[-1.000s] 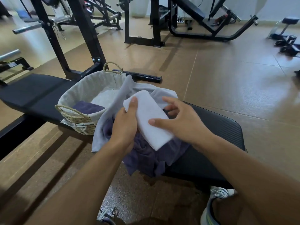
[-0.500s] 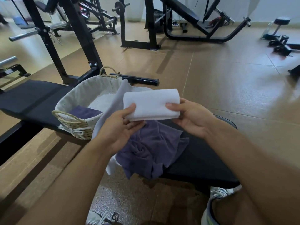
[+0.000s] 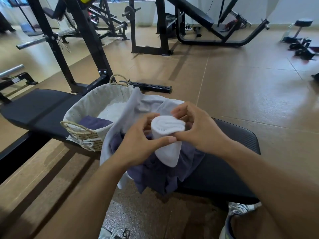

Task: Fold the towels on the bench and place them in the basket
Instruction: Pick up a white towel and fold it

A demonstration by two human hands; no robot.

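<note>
From my seat, the basket (image 3: 96, 118) sits on the bench (image 3: 39, 107) left of everything, a folded purple towel (image 3: 94, 122) already inside. Right of it my left hand (image 3: 138, 144) curls thumb and fingers round the rolled white towel (image 3: 166, 138), held above the loose purple towel (image 3: 155, 169). The roll's long axis runs from my hands down toward me. My right hand (image 3: 198, 130) pinches its upper end. The left hand is nearer the basket, so I judge it should carry.

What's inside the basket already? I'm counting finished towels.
One folded purple towel lies on the basket lining. The pale towel draped over the rim hides the right part.
</note>
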